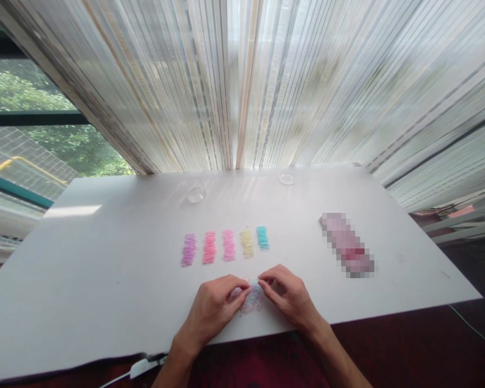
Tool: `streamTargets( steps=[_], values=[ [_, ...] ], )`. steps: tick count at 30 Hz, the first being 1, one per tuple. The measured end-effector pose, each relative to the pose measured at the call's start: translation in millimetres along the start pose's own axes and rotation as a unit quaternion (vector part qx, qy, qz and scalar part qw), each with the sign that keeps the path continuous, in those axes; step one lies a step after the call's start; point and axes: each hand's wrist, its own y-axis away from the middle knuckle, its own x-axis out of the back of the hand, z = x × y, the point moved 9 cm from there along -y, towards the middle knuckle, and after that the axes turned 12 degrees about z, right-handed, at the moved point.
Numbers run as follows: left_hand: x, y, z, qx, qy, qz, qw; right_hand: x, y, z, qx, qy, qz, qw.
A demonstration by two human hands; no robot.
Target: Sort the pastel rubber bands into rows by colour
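Observation:
Near the table's front edge, my left hand (216, 304) and my right hand (289, 293) face each other, thumb and forefinger pinched on both. What the fingertips hold, if anything, is too small to make out; a pale bluish trace shows between them. Just below the fingertips lies a loose pile of thin pastel pieces (251, 306), partly hidden by my left hand. Beyond the hands, similar thin pieces are laid in upright columns: purple (189, 250), coral pink (209, 248), light pink (228, 246), yellow (247, 243) and teal (262, 237).
A clear round container (195, 194) stands at the back of the white table (117, 291), with a clear disc, perhaps its lid (286, 179), farther right. A blurred pink oblong object (347, 245) lies on the right. Striped curtains (234, 81) hang behind; a white cable piece (145, 366) is at the front edge.

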Motion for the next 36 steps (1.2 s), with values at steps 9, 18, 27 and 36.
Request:
streamTargets(
  steps=[9,18,27,36],
  values=[
    [0.8,-3,6,-0.026,-0.02,0.046,0.998,-2,-1,0,-0.046,-0.015,-0.015,0.999],
    [-0.7,-7,1,0.011,0.041,0.055,0.998,1,0,0,-0.061,-0.011,-0.009,0.998],
    [0.5,-7,3,0.033,0.096,0.056,0.993,1,-3,-3,-0.041,-0.019,-0.013,0.999],
    [1.7,-6,1,0.033,0.091,0.049,0.994,2,-5,-7,-0.037,-0.026,-0.017,0.999]
  ],
)
